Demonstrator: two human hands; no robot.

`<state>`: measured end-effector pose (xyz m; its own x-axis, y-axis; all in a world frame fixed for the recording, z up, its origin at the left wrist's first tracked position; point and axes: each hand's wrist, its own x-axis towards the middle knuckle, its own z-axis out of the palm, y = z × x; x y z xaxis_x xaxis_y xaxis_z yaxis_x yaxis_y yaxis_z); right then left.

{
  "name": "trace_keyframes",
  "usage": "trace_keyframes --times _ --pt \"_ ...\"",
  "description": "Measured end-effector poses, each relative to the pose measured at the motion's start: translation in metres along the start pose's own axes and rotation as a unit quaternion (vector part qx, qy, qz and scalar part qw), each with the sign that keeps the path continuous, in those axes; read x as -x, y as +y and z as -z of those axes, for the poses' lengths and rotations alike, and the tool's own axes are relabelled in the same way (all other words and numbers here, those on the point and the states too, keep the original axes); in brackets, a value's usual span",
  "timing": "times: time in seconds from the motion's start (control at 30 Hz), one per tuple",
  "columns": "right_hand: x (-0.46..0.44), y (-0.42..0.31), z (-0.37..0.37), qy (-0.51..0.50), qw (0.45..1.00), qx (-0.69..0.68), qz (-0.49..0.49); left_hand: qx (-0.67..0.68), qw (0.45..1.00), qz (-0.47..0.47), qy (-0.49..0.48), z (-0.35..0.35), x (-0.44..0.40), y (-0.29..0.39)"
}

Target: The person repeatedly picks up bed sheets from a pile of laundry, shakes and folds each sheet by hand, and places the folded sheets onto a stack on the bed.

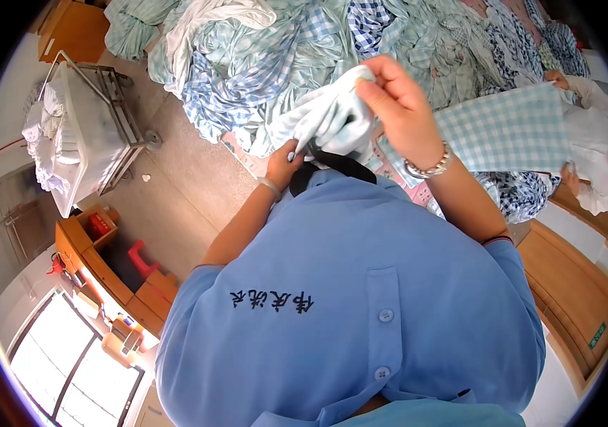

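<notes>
In the head view, a bunched pale green and white cloth point(336, 110) hangs between my two hands, close in front of my chest. My right hand point(400, 107) pinches its upper edge between thumb and fingers and is held higher. Lower down, my left hand point(285, 167) has its fingers closed on the other side of the cloth. Folds hide the cloth's full shape. Just beyond lies a large heap of checked fabric point(247, 78) in pale green, blue and white.
At right, another person point(596, 142) holds up a green-and-white checked cloth point(507, 128). A wheeled cart point(97, 135) with white linens stands at left. Below it are a wooden desk point(94, 267) and a red stool point(142, 260). A wooden panel point(564, 292) is at lower right.
</notes>
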<state>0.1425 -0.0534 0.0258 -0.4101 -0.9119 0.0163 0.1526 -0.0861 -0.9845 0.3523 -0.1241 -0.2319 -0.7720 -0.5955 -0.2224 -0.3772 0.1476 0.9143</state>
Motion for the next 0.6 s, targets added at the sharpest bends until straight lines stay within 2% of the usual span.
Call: trace_keyframes --times 0.03,0.07,0.1,0.13,0.17,0.2,0.23,0.27,0.3,0.33,0.4,0.43,0.47,0.5,0.53,0.57,0.6 --pt "0.001 -0.008 0.004 0.01 1.0 -0.002 0.009 -0.046 0.999 -0.005 -0.004 -0.001 -0.007 -0.003" --pt "0.001 -0.016 0.011 0.01 1.0 -0.002 0.008 -0.052 0.996 -0.033 0.057 -0.002 -0.016 -0.003" --pt "0.002 -0.025 0.019 0.049 0.998 0.03 0.032 -0.095 0.99 0.091 0.058 0.009 -0.035 -0.007" --pt "0.004 -0.033 0.028 0.089 0.993 0.061 0.057 -0.083 0.982 -0.027 0.17 0.021 -0.058 -0.017" --pt "0.003 -0.04 0.043 0.102 0.991 0.044 0.077 -0.207 0.97 0.044 0.12 0.052 -0.086 -0.009" --pt "0.0 -0.046 0.061 0.114 0.988 0.027 0.097 -0.318 0.929 -0.075 0.173 0.093 -0.112 -0.008" --pt "-0.001 -0.049 0.084 0.137 0.985 0.011 0.106 -0.433 0.848 -0.176 0.252 0.134 -0.138 -0.007" --pt "0.0 -0.054 0.105 0.159 0.98 -0.006 0.116 -0.375 0.887 -0.084 0.257 0.178 -0.142 0.067" --pt "0.004 -0.063 0.117 0.169 0.975 -0.005 0.144 -0.323 0.885 -0.059 0.33 0.201 -0.128 0.158" --pt "0.008 -0.075 0.128 0.179 0.969 -0.005 0.169 -0.261 0.877 -0.222 0.336 0.218 -0.117 0.218" --pt "0.018 -0.105 0.158 0.241 0.94 0.022 0.24 -0.191 0.88 -0.339 0.273 0.24 -0.107 0.279" --pt "0.026 -0.122 0.173 0.235 0.926 0.034 0.293 -0.193 0.878 -0.344 0.27 0.231 -0.093 0.305" --pt "0.035 -0.142 0.181 0.231 0.908 0.048 0.345 -0.296 0.843 -0.37 0.254 0.209 -0.076 0.331" --pt "0.039 -0.167 0.167 0.273 0.889 0.032 0.367 -0.393 0.798 -0.393 0.234 0.194 -0.069 0.346" --pt "0.043 -0.188 0.146 0.313 0.867 0.016 0.388 -0.547 0.734 -0.322 0.241 0.219 -0.087 0.313" --pt "0.053 -0.196 0.132 0.374 0.824 0.119 0.409 -0.59 0.738 -0.233 0.229 0.207 -0.089 0.3" --pt "0.058 -0.206 0.124 0.366 0.821 0.109 0.426 -0.513 0.79 -0.233 0.24 0.204 -0.099 0.269"
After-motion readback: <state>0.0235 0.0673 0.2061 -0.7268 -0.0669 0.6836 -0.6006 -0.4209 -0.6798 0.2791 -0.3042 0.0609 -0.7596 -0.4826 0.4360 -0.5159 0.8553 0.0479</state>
